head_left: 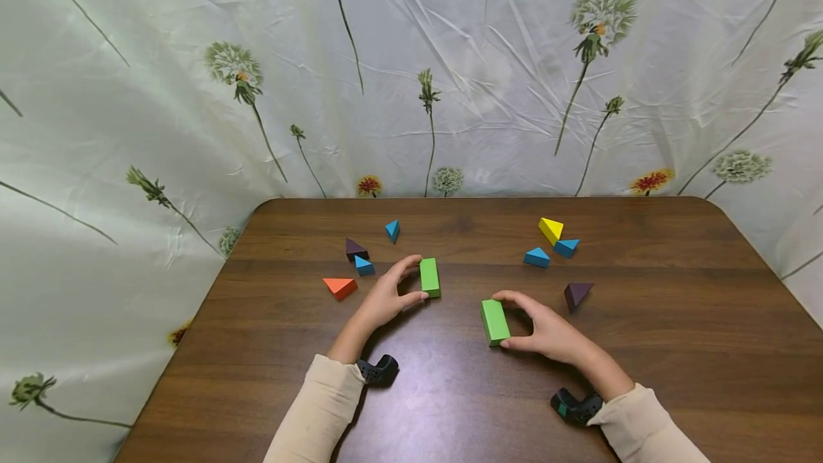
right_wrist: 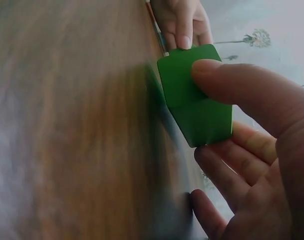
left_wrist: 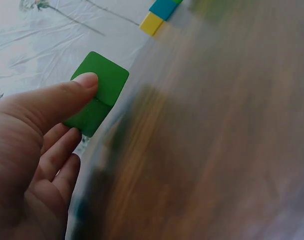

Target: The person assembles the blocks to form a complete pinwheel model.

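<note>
Green block [head_left: 429, 278] in L hand [head_left: 390, 296], green twin [head_left: 495, 322] in R hand [head_left: 545, 329]! Fingers pinch opp. ends, prob. so facing sides are free.

Blurred tabletop [left_wrist: 216, 125] in both wrist views, cropped sleeves [head_left: 318, 409] in head view.

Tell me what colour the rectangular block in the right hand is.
The rectangular block is plain green, best seen close-up in the right wrist view.
</note>
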The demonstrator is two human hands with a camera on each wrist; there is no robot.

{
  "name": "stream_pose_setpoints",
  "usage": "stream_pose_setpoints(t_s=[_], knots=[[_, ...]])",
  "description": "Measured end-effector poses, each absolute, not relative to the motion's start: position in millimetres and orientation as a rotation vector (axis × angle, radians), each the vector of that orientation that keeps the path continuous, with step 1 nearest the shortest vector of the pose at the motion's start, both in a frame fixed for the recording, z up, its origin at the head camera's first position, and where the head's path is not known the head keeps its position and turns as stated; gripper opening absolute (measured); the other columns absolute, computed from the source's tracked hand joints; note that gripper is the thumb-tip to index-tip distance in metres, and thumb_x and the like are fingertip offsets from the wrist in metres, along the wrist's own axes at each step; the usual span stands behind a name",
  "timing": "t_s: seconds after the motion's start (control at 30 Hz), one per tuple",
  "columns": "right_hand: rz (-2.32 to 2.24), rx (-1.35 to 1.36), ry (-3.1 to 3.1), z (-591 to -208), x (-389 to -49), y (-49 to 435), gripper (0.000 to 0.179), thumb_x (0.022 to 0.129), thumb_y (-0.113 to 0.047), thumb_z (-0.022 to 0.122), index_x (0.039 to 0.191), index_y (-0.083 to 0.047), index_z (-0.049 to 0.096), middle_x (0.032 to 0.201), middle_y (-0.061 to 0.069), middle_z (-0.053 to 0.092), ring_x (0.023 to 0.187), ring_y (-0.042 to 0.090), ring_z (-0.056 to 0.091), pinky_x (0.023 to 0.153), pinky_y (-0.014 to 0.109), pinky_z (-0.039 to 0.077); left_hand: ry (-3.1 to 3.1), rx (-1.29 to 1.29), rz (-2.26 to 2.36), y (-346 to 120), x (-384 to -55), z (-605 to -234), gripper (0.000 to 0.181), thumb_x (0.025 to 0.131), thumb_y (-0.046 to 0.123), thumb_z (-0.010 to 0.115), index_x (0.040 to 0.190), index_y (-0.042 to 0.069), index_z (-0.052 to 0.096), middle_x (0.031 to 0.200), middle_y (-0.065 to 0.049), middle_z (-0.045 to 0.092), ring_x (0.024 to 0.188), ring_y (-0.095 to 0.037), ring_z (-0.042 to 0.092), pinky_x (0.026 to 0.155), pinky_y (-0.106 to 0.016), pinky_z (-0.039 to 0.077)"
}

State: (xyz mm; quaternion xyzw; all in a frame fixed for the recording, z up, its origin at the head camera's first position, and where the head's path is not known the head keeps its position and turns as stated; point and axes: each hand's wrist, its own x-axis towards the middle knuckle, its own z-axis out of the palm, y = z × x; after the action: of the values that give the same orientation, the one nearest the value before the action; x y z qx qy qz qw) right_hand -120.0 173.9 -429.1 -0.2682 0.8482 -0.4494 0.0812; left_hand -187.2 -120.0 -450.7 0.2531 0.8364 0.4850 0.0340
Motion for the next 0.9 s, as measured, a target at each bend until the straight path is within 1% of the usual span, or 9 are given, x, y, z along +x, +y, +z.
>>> stream_pose_setpoints(t_s=[0.07,0.17,0.3,0.4,0.5,0.7,0.9], knots=[[-1.354,-0.792,2.528,-422.0,-117.2,170.4,0.064,0.072,-0.005,0.075,0.126,0.002,0.042,0.12,0.013,0.05,0.109,0.03,0.046,0.09,0.049,0.035,2.586,0.796,1.486,-119.3,-190.8,-460.4,0.066,0.079,0.014,0.07,0.134,0.002,0.036,0.134,-0.009,0.041,0.118,-0.019,0.043,0.099,-0.032,0.031],[-1.363,-0.788,2.516,-425.5,-118.0,168.7,0.065,0.072,-0.005,0.075,0.126,0.001,0.041,0.121,0.012,0.05,0.111,0.029,0.046,0.091,0.05,0.034,2.584,0.823,1.469,-115.9,-188.4,-460.6,0.066,0.079,0.014,0.069,0.135,0.002,0.035,0.133,-0.01,0.041,0.118,-0.019,0.044,0.099,-0.033,0.032],[-1.333,-0.798,2.529,-440.7,-122.8,170.4,0.066,0.073,-0.014,0.076,0.128,-0.005,0.041,0.124,0.007,0.049,0.112,0.025,0.045,0.092,0.046,0.035,2.578,0.841,1.444,-111.6,-186.1,-461.0,0.067,0.079,0.016,0.069,0.135,0.001,0.034,0.133,-0.01,0.041,0.119,-0.018,0.043,0.099,-0.033,0.032],[-1.327,-0.816,2.533,-444.2,-123.8,170.1,0.066,0.073,-0.022,0.076,0.128,-0.009,0.042,0.124,0.003,0.048,0.113,0.022,0.045,0.092,0.044,0.036,2.579,0.851,1.437,-108.2,-184.9,-461.2,0.067,0.079,0.016,0.069,0.135,0.002,0.035,0.133,-0.01,0.041,0.119,-0.018,0.043,0.098,-0.033,0.032],[-1.344,-0.828,2.518,-444.6,-123.2,168.0,0.066,0.073,-0.026,0.076,0.127,-0.011,0.043,0.123,0.001,0.048,0.113,0.02,0.045,0.093,0.043,0.035,2.582,0.873,1.435,-105.5,-183.5,-461.8,0.066,0.08,0.015,0.069,0.134,0.002,0.035,0.132,-0.011,0.042,0.118,-0.019,0.044,0.098,-0.034,0.033],[-1.323,-0.832,2.531,-444.9,-120.5,162.9,0.065,0.072,-0.029,0.076,0.126,-0.014,0.044,0.122,-0.001,0.049,0.113,0.02,0.045,0.094,0.044,0.034,2.597,0.91,1.369,-102.5,-182.2,-464.9,0.067,0.08,0.018,0.069,0.135,0.003,0.035,0.132,-0.01,0.042,0.118,-0.017,0.043,0.098,-0.035,0.033],[-1.257,-0.854,2.585,-448.0,-119.6,160.3,0.065,0.073,-0.038,0.073,0.126,-0.015,0.044,0.122,-0.004,0.049,0.113,0.019,0.045,0.092,0.051,0.029,2.579,0.894,1.378,-102.6,-181.9,-465.0,0.069,0.08,0.022,0.069,0.136,0.003,0.034,0.133,-0.011,0.041,0.119,-0.02,0.043,0.098,-0.038,0.033]])
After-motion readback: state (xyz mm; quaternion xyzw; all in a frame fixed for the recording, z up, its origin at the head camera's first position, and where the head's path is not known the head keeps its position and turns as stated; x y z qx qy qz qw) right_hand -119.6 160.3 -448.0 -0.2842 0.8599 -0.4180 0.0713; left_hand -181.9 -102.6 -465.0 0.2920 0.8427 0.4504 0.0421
